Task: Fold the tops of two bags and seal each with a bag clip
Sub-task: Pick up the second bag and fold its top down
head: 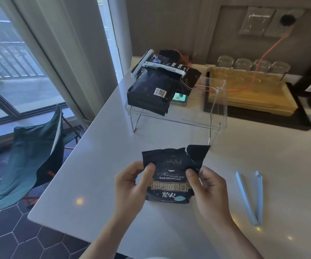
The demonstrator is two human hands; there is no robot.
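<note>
A person holds a small dark coffee bag point(169, 176) up over the white desk point(98, 165), between both hands. The left hand point(130, 186) grips the bag's left edge, with the thumb on the front and the other fingers behind it. The right hand point(207, 186) grips the right edge the same way, thumb on the front near the torn top. Both hands are closed on the bag. The top of the bag is open and ragged, and it sticks up above the thumbs. The bottom of the bag hangs just above the desk, between the two wrists.

A light blue bag clip point(252, 199) lies open on the desk, to the right of the right hand and well apart from it. Its two arms spread out like a V.

Farther back, a clear stand point(216, 113) sits on the desk. Another dark bag point(151, 94) rests on its left end, with a pale clip point(165, 69) shut across its top. More dark bags lie behind it. A wooden tray point(252, 98) with glass cups sits further back on the right.
</note>
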